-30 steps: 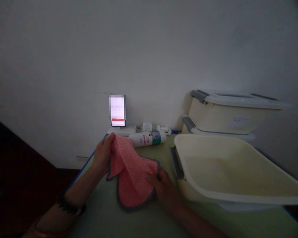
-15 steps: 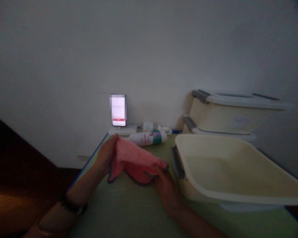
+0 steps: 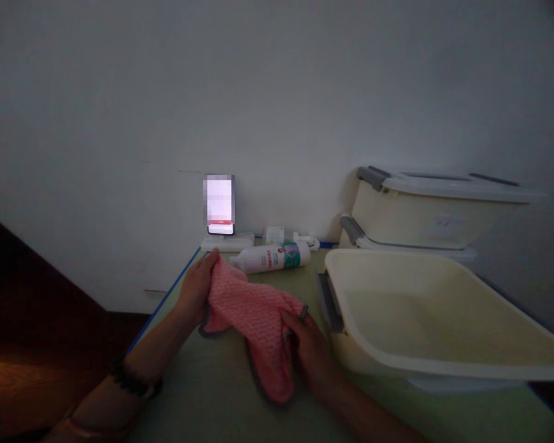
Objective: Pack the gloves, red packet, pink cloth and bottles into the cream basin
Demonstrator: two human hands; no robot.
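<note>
A pink textured cloth (image 3: 258,307) with a dark striped edging hangs between my two hands above the green tabletop (image 3: 203,394). My left hand (image 3: 197,286) pinches its upper left corner, thumb on top. At the right end, my right hand (image 3: 309,344) is closed on the cloth near its edge, and some of its fingers are hidden. One flap of the cloth droops toward me between the hands. Just behind the cloth lies a white bottle (image 3: 272,257) with a green and purple label, on its side.
A phone (image 3: 220,206) stands on a white stand (image 3: 231,243) by the wall. Behind the white bottle lies a clear bottle (image 3: 276,235) with a white top. An open cream bin (image 3: 383,357) fills the right side, with lidded bins (image 3: 415,215) stacked behind it.
The cloth's front flap has dropped lower and toward me, and more of its pink face shows. My right hand has shifted slightly left; my left hand stays nearly in place.
</note>
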